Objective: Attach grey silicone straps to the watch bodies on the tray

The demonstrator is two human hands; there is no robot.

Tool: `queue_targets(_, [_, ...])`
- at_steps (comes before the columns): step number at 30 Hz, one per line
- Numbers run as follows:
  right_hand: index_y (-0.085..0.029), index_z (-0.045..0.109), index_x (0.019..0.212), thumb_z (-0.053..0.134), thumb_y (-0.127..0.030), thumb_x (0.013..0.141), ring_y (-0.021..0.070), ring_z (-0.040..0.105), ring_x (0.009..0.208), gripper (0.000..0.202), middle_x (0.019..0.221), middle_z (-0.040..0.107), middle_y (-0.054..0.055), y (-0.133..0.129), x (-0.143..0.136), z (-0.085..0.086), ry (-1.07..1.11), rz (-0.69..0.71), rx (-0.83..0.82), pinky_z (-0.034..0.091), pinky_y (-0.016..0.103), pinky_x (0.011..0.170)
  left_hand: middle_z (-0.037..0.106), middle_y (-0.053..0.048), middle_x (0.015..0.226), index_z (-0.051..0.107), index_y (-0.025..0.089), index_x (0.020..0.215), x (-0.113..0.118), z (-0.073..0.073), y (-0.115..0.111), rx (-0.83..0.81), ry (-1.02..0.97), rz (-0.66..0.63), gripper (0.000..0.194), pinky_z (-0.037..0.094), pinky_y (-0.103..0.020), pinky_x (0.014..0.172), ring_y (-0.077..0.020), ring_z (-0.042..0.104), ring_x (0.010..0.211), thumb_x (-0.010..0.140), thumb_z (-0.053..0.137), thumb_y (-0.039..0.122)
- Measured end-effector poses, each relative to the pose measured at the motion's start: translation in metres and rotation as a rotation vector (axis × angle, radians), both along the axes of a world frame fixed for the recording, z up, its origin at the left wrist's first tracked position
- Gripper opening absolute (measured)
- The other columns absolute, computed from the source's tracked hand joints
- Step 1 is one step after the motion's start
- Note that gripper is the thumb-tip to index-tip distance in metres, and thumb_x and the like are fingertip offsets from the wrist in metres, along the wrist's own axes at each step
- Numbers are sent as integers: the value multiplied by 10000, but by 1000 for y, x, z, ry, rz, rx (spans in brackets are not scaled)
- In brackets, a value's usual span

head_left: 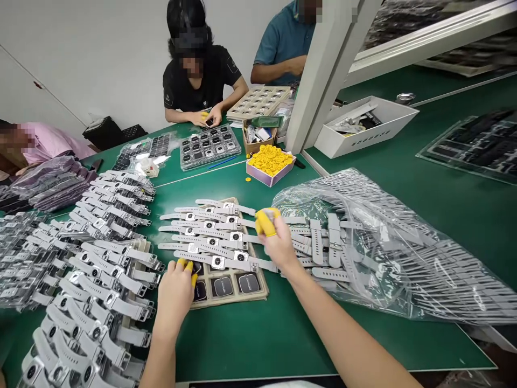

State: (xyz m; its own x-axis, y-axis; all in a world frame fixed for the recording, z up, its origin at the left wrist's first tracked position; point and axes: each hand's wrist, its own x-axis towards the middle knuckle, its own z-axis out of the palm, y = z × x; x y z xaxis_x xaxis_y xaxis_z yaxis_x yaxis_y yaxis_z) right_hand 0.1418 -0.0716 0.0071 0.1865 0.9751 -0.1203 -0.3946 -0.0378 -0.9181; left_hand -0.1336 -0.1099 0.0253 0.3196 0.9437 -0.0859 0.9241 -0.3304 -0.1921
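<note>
Yellow finger covers show on both hands. My left hand [180, 280] is at the left edge of a beige tray [258, 295], its curled fingers over a dark watch face; what they hold, if anything, is hidden. My right hand [272, 229] is closed in a pinch to the right of the tray, above the grey straps; its fingers hide what is between them. Watches with grey straps [210, 225] lie face down in rows across the tray. Dark square watch faces [223, 286] without straps sit in its front compartments. Loose grey straps [316, 242] spill from a clear plastic bag [379, 231].
Many strapped grey watches [97, 269] cover the left side. Behind stand a box of yellow finger covers [270, 161], a clear tray of watches [210, 145] and a white box [363, 126]. Other people [200, 70] sit across the green table [250, 345].
</note>
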Motion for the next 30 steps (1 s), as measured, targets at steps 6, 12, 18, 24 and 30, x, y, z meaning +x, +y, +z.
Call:
queue_targets(6, [-236,603,807,634,-687,877,128,359,561,458,717,498,-13,-4,-16,-3,-43,66,116,293,291,483,692,-113,1051,692,192,1004,-1,-13,5,78,-3,2,225,531,-379,820,-287,593,987,929,500,102])
queue_targets(12, [-248,528,867,754,-638,803,114,475,491,456,664,593,-47,-2,-23,0,29,159,19,380,252,462,674,-68,859,606,213,996,-4,3,10,-64,-232,197,183,494,-344,674,-260,658,806,986,426,182])
queue_targets(18, [-235,517,864,736,-627,816,69,374,383,452,551,556,-88,-12,-45,-4,89,351,-59,276,204,383,703,-70,970,499,211,1174,33,-8,35,-227,-1088,133,225,567,-347,801,-227,712,916,1016,453,363])
queue_targets(24, [-218,551,834,727,-598,824,83,441,396,419,521,577,-77,-22,-58,-14,55,579,-126,346,203,394,713,-129,1207,557,178,1334,49,-46,39,-294,-1347,-60,378,588,-400,946,-242,707,1081,971,467,229])
queue_targets(30, [-214,594,818,728,-522,848,86,436,378,338,493,569,-75,-29,-54,-24,-6,599,-155,336,210,391,685,-94,1326,633,218,1360,46,-50,28,-183,-1282,-235,594,530,-414,1086,-242,639,1244,832,435,31])
